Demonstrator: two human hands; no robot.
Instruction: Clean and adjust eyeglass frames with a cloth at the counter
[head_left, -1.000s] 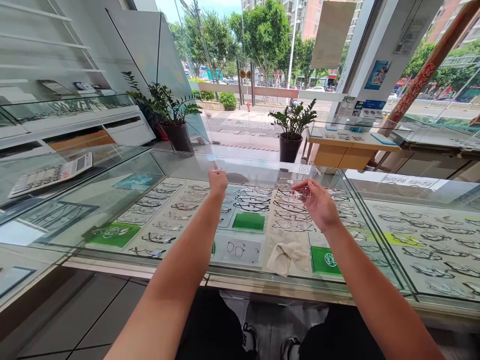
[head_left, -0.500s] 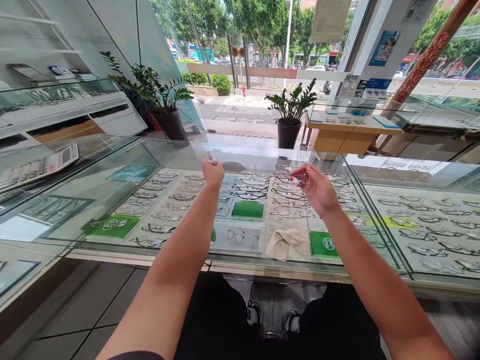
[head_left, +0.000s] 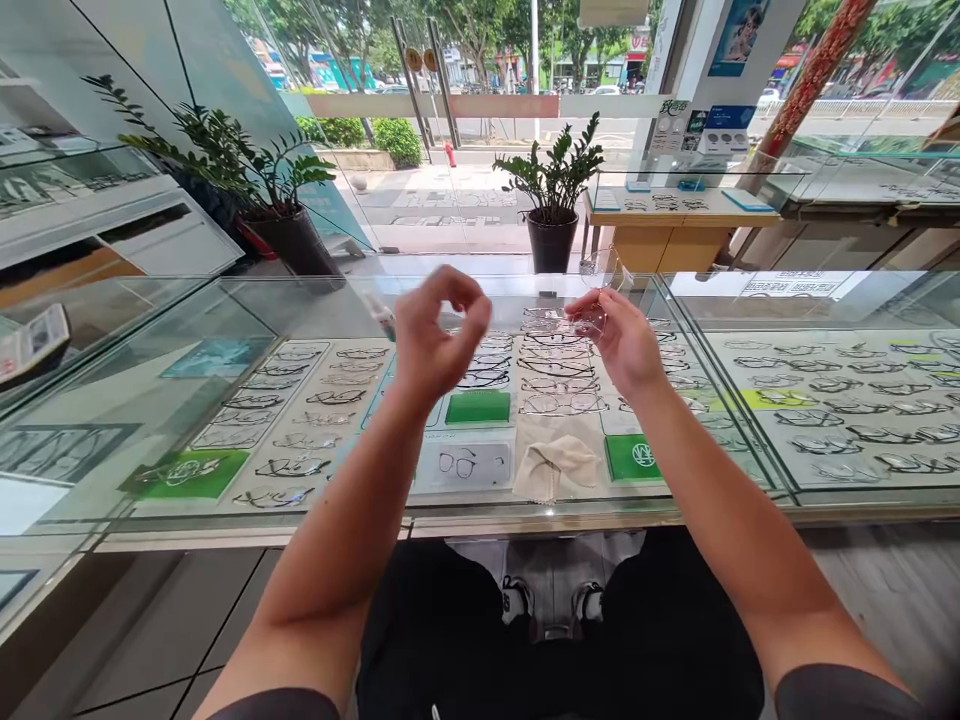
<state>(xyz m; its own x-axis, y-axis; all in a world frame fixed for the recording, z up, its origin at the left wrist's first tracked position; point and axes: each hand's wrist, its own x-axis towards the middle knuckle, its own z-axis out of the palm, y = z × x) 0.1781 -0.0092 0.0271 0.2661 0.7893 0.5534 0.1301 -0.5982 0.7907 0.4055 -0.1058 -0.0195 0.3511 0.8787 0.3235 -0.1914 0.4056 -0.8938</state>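
Observation:
My left hand (head_left: 439, 335) is raised above the glass counter, its fingers curled and the thumb apart from them, with nothing between. Just left of it a small clear-and-white bottle (head_left: 381, 316), slightly blurred, stands on the glass. In my right hand (head_left: 626, 345) is a pair of thin-framed, clear eyeglasses (head_left: 592, 322), pinched at the fingertips and partly hidden by them. A crumpled beige cloth (head_left: 556, 468) lies on the counter in front of me, between my forearms.
The glass display counter (head_left: 480, 517) spans my front, with rows of eyeglasses (head_left: 559, 365) and green cards (head_left: 478, 407) under its top. A calculator (head_left: 34, 340) lies at the left. Beyond stand potted plants (head_left: 553, 235) and a wooden display table (head_left: 675, 205).
My left hand has let go of the bottle, which stands on the glass, and has drawn back toward me. My right hand still holds the eyeglasses. The view has shifted slightly.

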